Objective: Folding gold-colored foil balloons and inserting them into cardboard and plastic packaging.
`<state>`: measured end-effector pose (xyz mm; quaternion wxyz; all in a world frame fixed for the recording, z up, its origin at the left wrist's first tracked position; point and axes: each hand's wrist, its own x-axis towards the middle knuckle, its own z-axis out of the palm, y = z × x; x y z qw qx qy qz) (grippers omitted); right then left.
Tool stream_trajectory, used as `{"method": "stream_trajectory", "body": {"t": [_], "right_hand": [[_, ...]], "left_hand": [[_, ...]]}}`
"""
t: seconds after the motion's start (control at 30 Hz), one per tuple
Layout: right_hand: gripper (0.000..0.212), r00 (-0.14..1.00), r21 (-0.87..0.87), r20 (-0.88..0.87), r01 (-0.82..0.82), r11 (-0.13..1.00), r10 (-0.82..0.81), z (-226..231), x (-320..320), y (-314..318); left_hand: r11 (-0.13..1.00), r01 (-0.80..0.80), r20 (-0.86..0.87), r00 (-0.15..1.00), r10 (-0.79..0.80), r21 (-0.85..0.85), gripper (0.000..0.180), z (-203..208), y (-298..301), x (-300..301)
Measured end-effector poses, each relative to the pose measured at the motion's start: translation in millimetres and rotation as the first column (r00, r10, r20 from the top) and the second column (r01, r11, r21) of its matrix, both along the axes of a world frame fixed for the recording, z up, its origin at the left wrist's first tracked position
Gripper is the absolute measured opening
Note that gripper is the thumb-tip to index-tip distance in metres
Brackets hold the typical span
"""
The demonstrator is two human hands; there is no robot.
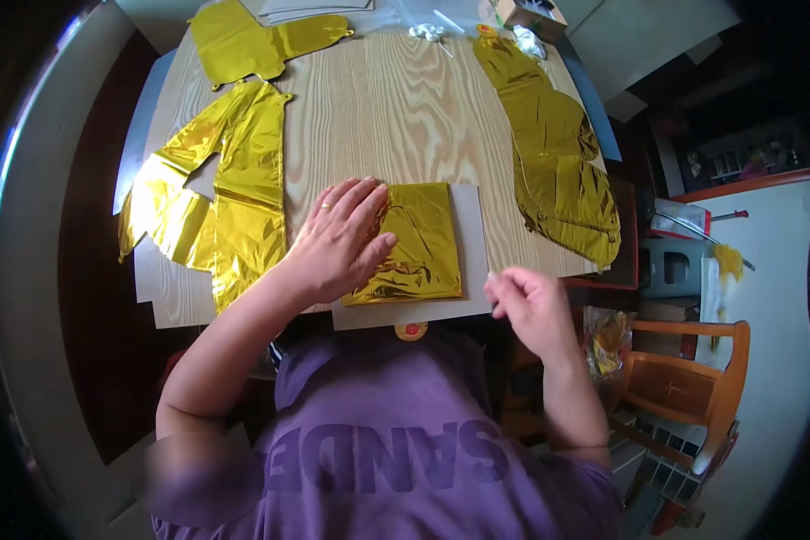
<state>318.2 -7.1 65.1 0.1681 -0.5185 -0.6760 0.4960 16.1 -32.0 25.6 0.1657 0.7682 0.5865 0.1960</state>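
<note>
A gold foil balloon (420, 236), folded into a flat square, lies on a pale grey card sheet (470, 236) at the table's near edge. My left hand (337, 236) rests flat on its left part, fingers together and stretched out, thumb reaching across the foil. Just right of the card, my right hand (526, 306) is closed with thumb and index finger pinched; what they hold, if anything, I cannot make out. A round gold tab (411, 331) with a red middle shows below the card's near edge.
Unfolded gold foil balloons lie flat around: one at the left (247, 171), another at the far left (229, 45), one along the right (553, 144). White scraps (426, 32) and an open box (531, 14) sit at the far edge. A wooden chair (679, 382) stands at the right.
</note>
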Motion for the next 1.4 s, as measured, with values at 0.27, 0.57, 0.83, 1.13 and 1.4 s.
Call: {"method": "stream_trajectory", "body": {"t": [0.27, 0.57, 0.83, 1.13, 1.4], "right_hand": [[0.043, 0.992, -0.557, -0.074, 0.047, 0.829, -0.106, -8, -7, -5], [0.038, 0.990, -0.570, 0.027, 0.128, 0.811, -0.138, -7, -31, 1], [0.025, 0.979, -0.579, -0.014, 0.157, 0.800, -0.203, -16, -34, 1], [0.018, 0.973, -0.595, -0.058, 0.147, 0.790, -0.225, -14, -36, 5], [0.016, 0.956, -0.618, -0.113, 0.145, 0.772, -0.270, -17, -37, 5]], "left_hand": [[0.986, 0.009, -0.109, 0.994, 0.009, 0.166, 0.063, -12, -2, 4], [0.979, -0.001, -0.062, 0.998, 0.014, 0.205, 0.062, -15, -6, 5], [0.980, 0.002, -0.044, 0.999, 0.007, 0.201, 0.062, -19, -6, 3], [0.982, -0.005, -0.069, 0.997, 0.018, 0.186, 0.063, -19, -6, 3], [0.983, -0.009, -0.086, 0.996, 0.025, 0.185, 0.065, -19, -7, 5]]}}
